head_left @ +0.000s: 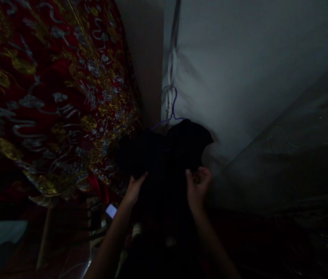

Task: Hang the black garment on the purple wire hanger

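A black short-sleeved shirt (pixel 175 155) hangs on a thin purple hanger (pixel 173 112) in front of me. The hanger's hook goes through a white looped strap (pixel 169 93) at the wall corner. With thumb and fingers, my left hand (pixel 135 188) pinches the shirt's left side; some of its fingers are hidden by the dark cloth. On the opposite side my right hand (pixel 198 188) is closed on the shirt's edge below the sleeve, its fingers curled. The shirt's lower part melts into the darkness, so its hem cannot be made out.
A red cloth (pixel 65 89) with gold and silver embroidery hangs close on the left. To the right stands a pale wall (pixel 239 77) with a translucent sheet (pixel 291 147) across it. A lit phone (pixel 111 210) lies low on the left, near a pale clog (pixel 137 229). The room is dim.
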`<state>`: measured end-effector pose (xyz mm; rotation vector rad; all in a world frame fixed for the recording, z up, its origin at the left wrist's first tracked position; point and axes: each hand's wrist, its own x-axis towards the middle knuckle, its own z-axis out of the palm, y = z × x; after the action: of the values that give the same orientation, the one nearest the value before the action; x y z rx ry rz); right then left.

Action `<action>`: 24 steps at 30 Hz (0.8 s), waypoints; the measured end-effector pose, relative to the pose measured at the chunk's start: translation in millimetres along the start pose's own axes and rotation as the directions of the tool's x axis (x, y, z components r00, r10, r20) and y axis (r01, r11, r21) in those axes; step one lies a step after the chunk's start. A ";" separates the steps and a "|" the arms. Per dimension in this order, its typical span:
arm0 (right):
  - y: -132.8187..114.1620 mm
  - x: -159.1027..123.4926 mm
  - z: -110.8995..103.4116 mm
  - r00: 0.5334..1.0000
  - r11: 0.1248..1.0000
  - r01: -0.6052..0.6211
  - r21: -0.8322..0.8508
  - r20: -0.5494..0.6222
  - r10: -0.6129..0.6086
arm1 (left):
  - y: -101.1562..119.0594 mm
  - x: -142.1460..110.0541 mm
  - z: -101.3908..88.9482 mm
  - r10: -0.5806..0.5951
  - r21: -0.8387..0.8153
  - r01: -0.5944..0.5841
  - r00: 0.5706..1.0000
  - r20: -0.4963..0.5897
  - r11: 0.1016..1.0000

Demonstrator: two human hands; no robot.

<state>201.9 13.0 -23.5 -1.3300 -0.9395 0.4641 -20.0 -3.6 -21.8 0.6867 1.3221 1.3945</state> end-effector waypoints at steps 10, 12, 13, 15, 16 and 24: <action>35.8 -25.8 50.9 0.875 0.977 -0.126 -0.172 0.445 0.191 | -12.0 -6.4 0.2 0.189 0.023 -0.187 0.974 -0.127 0.982; 44.1 -29.3 36.0 0.819 0.957 -0.187 -0.223 0.503 0.277 | -24.4 -12.6 -2.6 0.385 0.200 -0.341 0.887 -0.255 0.918; 45.7 -32.5 28.7 0.785 0.946 -0.218 -0.240 0.532 0.316 | -31.3 -18.1 -3.3 0.493 0.326 -0.398 0.817 -0.299 0.858; 43.6 -39.6 16.9 0.724 0.929 -0.282 -0.238 0.583 0.369 | -44.6 -33.3 -2.1 0.669 0.563 -0.439 0.678 -0.303 0.700; 40.3 -43.0 12.9 0.705 0.926 -0.308 -0.218 0.601 0.376 | -50.5 -41.8 0.0 0.720 0.642 -0.442 0.643 -0.261 0.627; 10.0 -53.7 3.8 0.662 0.915 -0.390 -0.105 0.658 0.358 | -80.0 -60.1 32.0 0.629 0.603 -0.612 0.745 0.222 0.512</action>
<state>170.4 -23.4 -49.7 -1.3325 -1.2226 1.3543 49.9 -60.8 -75.4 1.7823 1.6831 1.4661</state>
